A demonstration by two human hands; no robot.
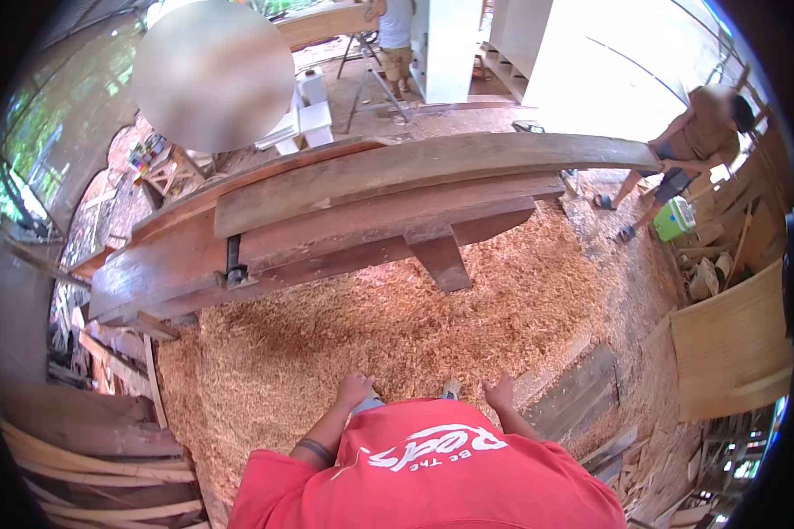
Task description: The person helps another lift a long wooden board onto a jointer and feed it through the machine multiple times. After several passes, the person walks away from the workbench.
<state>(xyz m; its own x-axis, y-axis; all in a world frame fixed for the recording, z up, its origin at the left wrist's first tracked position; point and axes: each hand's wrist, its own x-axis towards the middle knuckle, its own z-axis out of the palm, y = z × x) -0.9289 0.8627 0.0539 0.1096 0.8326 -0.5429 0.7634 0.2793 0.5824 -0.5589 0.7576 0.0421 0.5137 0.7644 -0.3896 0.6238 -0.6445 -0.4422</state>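
Note:
My left hand [355, 388] hangs low in front of my body, fingers curled in, with nothing visible in it. On the other side, my right hand [498, 391] is also loosely closed and holds nothing that I can see. Both are apart from the wooden workbench [326, 225] ahead. A long wooden plank [415, 166] lies along the bench top, its right end at a co-worker's hands [669, 164]. A dark clamp-like fitting [235, 262] sits at the bench's near side, by the plank's left end.
Wood shavings [397, 335] cover the floor between me and the bench. Boards are stacked at left [106, 458], and a plywood sheet [732, 344] leans at right near a green-and-white box [674, 219]. Another person [395, 40] stands behind, beside white cabinets [450, 53].

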